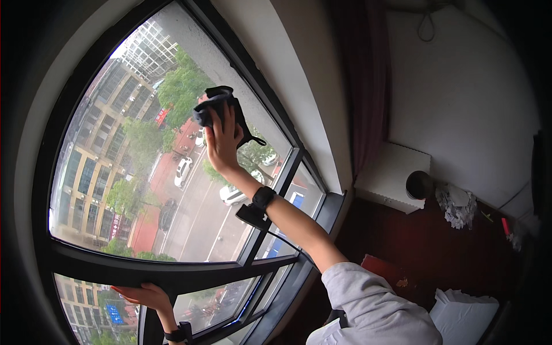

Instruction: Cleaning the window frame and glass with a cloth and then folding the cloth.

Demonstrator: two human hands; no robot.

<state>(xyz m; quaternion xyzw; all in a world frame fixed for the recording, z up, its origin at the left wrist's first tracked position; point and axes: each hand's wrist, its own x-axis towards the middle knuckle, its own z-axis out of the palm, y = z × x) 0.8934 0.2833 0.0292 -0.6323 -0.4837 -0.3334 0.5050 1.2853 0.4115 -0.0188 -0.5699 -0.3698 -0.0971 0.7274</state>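
Observation:
My right hand [223, 140] presses a dark grey cloth [221, 108] with a hanging loop against the large upper window pane [142, 189]. The cloth is bunched under my spread fingers, and one end trails toward the lower right. Lower down, my left hand [148, 297] holds nothing. It rests at the dark horizontal frame bar [112, 263], with its fingers extended to the left and its thumb on top. I wear a black band [264, 197] on the right wrist and another black band [177, 334] on the left.
Smaller panes [220, 306] sit below the bar. A dark red curtain [364, 86] hangs right of the window. A white box [392, 177], a dark round container [418, 184] and crumpled silvery material [456, 206] are beyond my arm. A white package [463, 317] lies at lower right.

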